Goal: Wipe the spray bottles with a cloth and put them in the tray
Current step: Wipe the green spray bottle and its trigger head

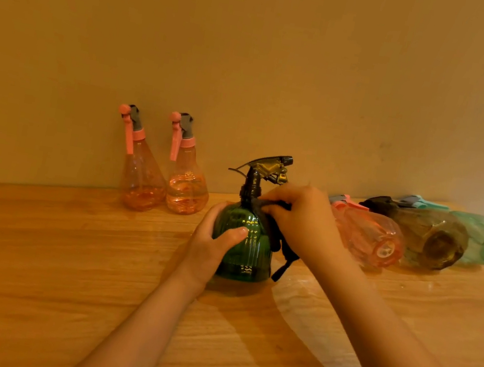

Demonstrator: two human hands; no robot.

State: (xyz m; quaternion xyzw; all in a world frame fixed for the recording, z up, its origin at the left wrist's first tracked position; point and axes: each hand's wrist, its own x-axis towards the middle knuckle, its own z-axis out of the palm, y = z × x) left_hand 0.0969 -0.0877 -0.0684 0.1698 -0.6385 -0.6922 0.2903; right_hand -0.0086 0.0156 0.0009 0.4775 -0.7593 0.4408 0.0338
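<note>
Setting: wooden table (58, 264) set against a plain tan wall (259, 40).
Green bottle (245, 242): stands upright on the table near the middle, ribbed body, dark trigger head pointing right.
Left hand (209, 249): wrapped around the green bottle's left side, thumb across the front of the body, holding it steady.
Right hand (299, 216): at the bottle's neck and right shoulder, fingers curled and pinching a dark cloth (276, 238) against it.
Cloth: bunched under the right fingers, its loose end hanging down the bottle's right side, almost to the table.
Standing pink bottles (144, 179), (186, 186): two, upright by the wall, left of and behind the green one, well apart from both hands.
Lying bottles: pink (370, 238), brown (431, 239) and teal (483, 239), on their sides in a row just right of the right hand, bases toward the camera.
</note>
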